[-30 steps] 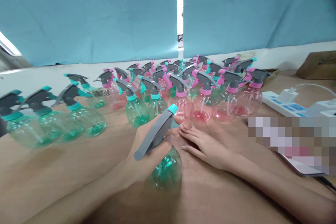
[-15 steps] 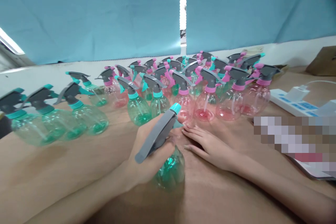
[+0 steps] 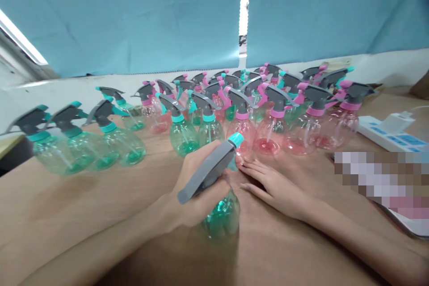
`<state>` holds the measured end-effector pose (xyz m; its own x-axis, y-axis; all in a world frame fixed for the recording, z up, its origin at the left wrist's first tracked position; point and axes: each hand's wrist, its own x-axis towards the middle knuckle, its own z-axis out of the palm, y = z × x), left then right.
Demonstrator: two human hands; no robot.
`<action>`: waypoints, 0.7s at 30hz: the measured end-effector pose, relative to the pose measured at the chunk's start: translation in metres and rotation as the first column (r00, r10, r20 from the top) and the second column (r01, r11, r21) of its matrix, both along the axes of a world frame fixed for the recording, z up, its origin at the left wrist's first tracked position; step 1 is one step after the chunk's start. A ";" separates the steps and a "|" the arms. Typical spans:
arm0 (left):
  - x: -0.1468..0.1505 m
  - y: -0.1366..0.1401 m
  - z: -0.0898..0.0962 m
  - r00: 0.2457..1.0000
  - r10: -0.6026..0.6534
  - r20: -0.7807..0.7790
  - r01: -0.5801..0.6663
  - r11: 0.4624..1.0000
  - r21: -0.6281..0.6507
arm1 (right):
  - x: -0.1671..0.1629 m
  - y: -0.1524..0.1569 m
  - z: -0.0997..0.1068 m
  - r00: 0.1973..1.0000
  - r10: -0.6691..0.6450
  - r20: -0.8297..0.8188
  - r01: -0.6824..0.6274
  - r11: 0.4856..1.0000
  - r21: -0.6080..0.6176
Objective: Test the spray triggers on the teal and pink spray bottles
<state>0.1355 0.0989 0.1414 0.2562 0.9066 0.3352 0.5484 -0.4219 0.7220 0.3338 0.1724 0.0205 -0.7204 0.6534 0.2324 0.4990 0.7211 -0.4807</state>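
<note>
A green spray bottle point(image 3: 222, 218) with a grey trigger and a turquoise nozzle is in my left hand point(image 3: 197, 187). The fingers wrap round its neck, just under the spray head, and some of them are hidden behind it. My right hand point(image 3: 279, 187) lies palm down on the table point(image 3: 268, 250), fingers stretched out, the tips close to the held bottle's neck. Directly behind both hands stand a pink spray bottle point(image 3: 241, 129) and a green spray bottle point(image 3: 211, 132).
Several green spray bottles point(image 3: 125, 145) stand in a row at the left. Pink and green ones, such as a pink bottle point(image 3: 303, 132), crowd the back. At the right lie a white power strip point(image 3: 378, 132) and a blurred-out flat object point(image 3: 385, 183). Blue cloth point(image 3: 150, 18) covers the wall.
The view has turned slightly left, so the bottles and table appear shifted to the right. Both hands keep about the same pose, with the left still round the green spray bottle.
</note>
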 end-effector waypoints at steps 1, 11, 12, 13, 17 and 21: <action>0.000 0.000 0.000 1.000 -0.010 0.016 0.010 1.000 0.003 | 0.000 0.000 0.000 1.000 0.005 0.004 -0.005 1.000 0.005; 0.000 0.002 0.002 0.997 -0.066 0.036 0.064 0.996 0.059 | 0.000 0.001 0.003 1.000 0.013 0.026 -0.013 1.000 0.010; 0.000 0.003 0.002 0.998 -0.058 0.028 0.057 0.996 0.064 | 0.000 0.001 0.003 1.000 0.011 0.026 -0.011 1.000 0.011; 0.001 0.004 0.001 0.999 -0.042 0.019 0.041 0.997 0.061 | -0.001 0.001 0.003 1.000 0.010 0.023 -0.010 1.000 0.011; 0.002 0.005 -0.001 0.998 0.055 0.015 -0.056 0.998 0.036 | 0.000 0.001 0.002 1.000 0.009 0.005 -0.009 1.000 0.007; 0.005 0.004 -0.003 0.997 0.059 0.051 -0.061 0.998 0.025 | 0.000 0.002 -0.001 1.000 0.021 -0.004 -0.021 1.000 -0.002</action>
<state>0.1401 0.1031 0.1389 0.1839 0.9105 0.3703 0.5369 -0.4086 0.7381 0.3337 0.1749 0.0195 -0.7333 0.6384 0.2341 0.4816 0.7307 -0.4840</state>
